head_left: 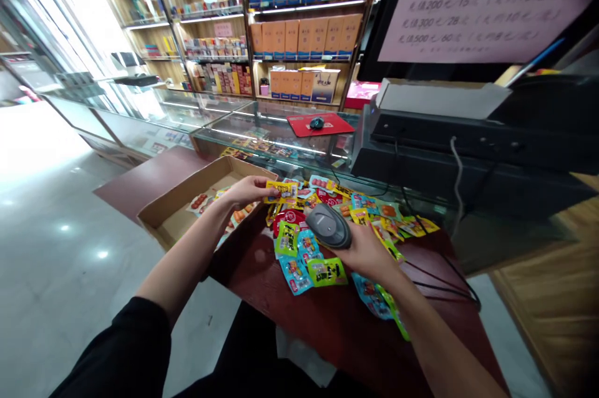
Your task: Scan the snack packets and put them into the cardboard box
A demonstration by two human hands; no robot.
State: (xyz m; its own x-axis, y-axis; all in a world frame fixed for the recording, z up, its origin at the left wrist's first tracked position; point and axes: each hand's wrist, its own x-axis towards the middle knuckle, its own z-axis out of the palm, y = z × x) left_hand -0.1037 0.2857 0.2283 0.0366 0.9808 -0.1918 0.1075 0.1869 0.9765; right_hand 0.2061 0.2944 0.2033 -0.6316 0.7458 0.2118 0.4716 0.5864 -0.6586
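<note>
Scanner point(329, 225) handle was mostly hidden in R hand point(369, 249). Sm. print on yellow pkt point(286, 191) in L hand point(248, 191) was too tiny to read. L forearm point(191, 248) hid pt. of box point(171, 223) & its pkts point(199, 201). Pink notice point(477, 17) was cut off by top edge, btm. line blurred.

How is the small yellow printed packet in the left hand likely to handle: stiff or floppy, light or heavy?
The small yellow printed packet is probably light, since the left hand holds it by one end. It seems moderately stiff, extending sideways without obvious droop. Its flat shape suggests it would hardly roll.
</note>
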